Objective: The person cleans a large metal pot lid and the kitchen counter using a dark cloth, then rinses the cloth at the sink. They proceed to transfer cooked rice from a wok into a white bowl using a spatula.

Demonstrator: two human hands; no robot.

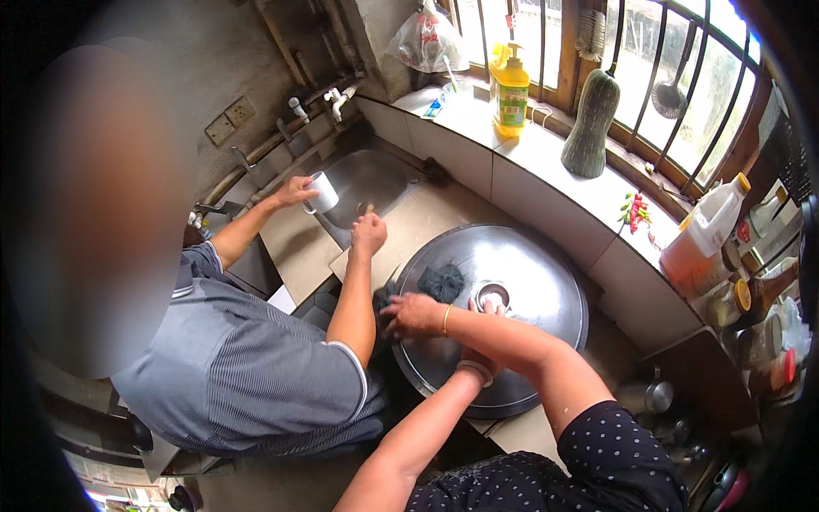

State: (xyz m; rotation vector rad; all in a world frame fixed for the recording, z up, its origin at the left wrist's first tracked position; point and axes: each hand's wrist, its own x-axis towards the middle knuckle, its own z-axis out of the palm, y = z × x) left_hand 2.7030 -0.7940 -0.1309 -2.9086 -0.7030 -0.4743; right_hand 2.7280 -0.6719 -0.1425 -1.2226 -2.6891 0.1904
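A large round metal lid (537, 275) lies on the counter before me. My left hand (489, 310), a pale bracelet at its wrist, reaches under my right forearm, its fingers at the small round fitting (493, 294) near the lid's middle; the forearm hides part of its grip. Crossing over it, my right hand (413, 315), with a gold-coloured bracelet, is blurred at the lid's left edge, beside a dark, blurred thing (386, 296). Whether it holds that is unclear. A crumpled dark cloth or mesh (441, 283) lies on the lid.
At left, a person in a grey shirt (275, 377) holds a white mug (324, 192) by a metal sink (377, 176); their other hand holds something small. A tiled ledge (544, 157) bears a yellow pump bottle (510, 96), a green squash (592, 125), chillies (635, 213) and several jars.
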